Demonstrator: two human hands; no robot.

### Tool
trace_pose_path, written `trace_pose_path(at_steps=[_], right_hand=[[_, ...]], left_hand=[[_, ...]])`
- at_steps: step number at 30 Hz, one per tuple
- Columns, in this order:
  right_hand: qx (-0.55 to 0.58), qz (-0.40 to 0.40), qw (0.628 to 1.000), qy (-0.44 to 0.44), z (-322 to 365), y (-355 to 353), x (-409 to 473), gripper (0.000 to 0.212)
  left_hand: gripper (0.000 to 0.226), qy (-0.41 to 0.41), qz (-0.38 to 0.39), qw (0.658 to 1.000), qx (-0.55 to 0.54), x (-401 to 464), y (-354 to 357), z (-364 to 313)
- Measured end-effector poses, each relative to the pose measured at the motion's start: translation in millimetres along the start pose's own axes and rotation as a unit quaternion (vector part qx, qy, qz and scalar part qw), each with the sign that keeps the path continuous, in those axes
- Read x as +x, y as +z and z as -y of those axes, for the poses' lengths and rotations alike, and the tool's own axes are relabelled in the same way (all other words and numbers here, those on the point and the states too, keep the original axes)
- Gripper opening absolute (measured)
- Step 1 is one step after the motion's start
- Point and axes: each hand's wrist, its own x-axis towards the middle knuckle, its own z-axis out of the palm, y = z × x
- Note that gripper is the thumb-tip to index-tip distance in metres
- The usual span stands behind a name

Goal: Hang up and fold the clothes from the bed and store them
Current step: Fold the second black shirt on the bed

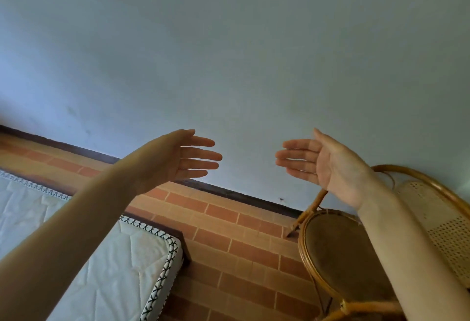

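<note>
Both arms are stretched out in front of the person, and the two hands face each other with a clear gap between them, neither touching anything. The left hand sits at about nine o'clock from the middle of the view, its fingers straight and slightly spread, pointing toward the other hand. The right hand is at about three o'clock, palm turned inward, fingers straight and close together (the thumb sticks up above them). Both are empty and relaxed, held against the pale blue-grey wall that fills the upper half of the view. Down at seven o'clock lies the bed, a bare white quilted mattress with a black-and-white stitched border; the left forearm crosses over part of it. No clothes show on the part of the bed that can be seen, so I cannot tell where they are. At five o'clock stands a rattan chair with a round brown seat and a woven cane back, partly behind the right forearm. Between bed and chair runs a floor of orange-red tiles, meeting the wall at a dark skirting strip.
</note>
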Motion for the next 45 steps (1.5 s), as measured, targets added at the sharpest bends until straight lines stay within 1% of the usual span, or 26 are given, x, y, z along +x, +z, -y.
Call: trace_pose_path(at_steps=[2, 5, 9, 13, 15, 18, 23, 26, 30, 35, 40, 43, 45], right_hand=[[-0.017, 0.014, 1.000, 0.001, 16.9, -17.4, 36.3, 0.057], [-0.026, 0.044, 0.999, 0.014, 31.4, -24.9, 88.0, 0.056], [-0.035, 0.109, 0.993, 0.033, 38.0, -18.8, 155.2, 0.057], [-0.034, 0.148, 0.988, 0.043, 42.3, -7.6, 217.9, 0.056], [-0.035, 0.159, 0.986, 0.044, 43.9, -2.0, 251.0, 0.056], [-0.066, 0.173, 0.982, 0.044, 50.7, 10.0, 303.3, 0.056], [-0.090, 0.187, 0.977, 0.045, 72.8, 35.5, 397.0, 0.056], [-0.093, 0.196, 0.975, 0.051, 82.6, 52.6, 447.7, 0.056], [-0.085, 0.224, 0.968, 0.066, 88.4, 83.9, 503.6, 0.056], [-0.108, 0.288, 0.948, 0.084, 95.7, 143.3, 579.3, 0.055], [-0.160, 0.351, 0.917, 0.096, 96.7, 216.3, 667.0, 0.054], [-0.172, 0.392, 0.900, 0.088, 102.6, 260.9, 721.0, 0.054], [-0.173, 0.411, 0.890, 0.097, 111.6, 287.9, 750.0, 0.054]], left_hand=[[0.046, 0.002, -0.021, 1.000, -0.017, 26.3, -1.1, -8.4], [0.046, -0.009, -0.047, 0.998, -0.039, 57.0, -5.8, -16.3], [0.047, -0.011, -0.096, 0.993, -0.073, 90.6, -20.8, -25.8], [0.047, -0.010, -0.124, 0.989, -0.081, 126.1, -46.1, -33.4], [0.047, -0.009, -0.129, 0.987, -0.095, 147.7, -62.4, -36.6], [0.045, 0.005, -0.138, 0.983, -0.118, 184.0, -92.8, -44.6], [0.044, 0.015, -0.161, 0.977, -0.136, 237.4, -154.0, -70.8], [0.044, 0.012, -0.175, 0.975, -0.137, 259.8, -190.5, -84.8], [0.043, 0.008, -0.214, 0.965, -0.152, 277.5, -233.9, -97.8], [0.043, 0.018, -0.283, 0.940, -0.188, 288.3, -294.6, -100.0], [0.042, 0.029, -0.357, 0.902, -0.242, 303.1, -356.4, -97.7], [0.041, 0.050, -0.405, 0.876, -0.259, 313.3, -397.4, -106.5], [0.041, 0.054, -0.439, 0.857, -0.263, 318.9, -421.6, -118.9]])
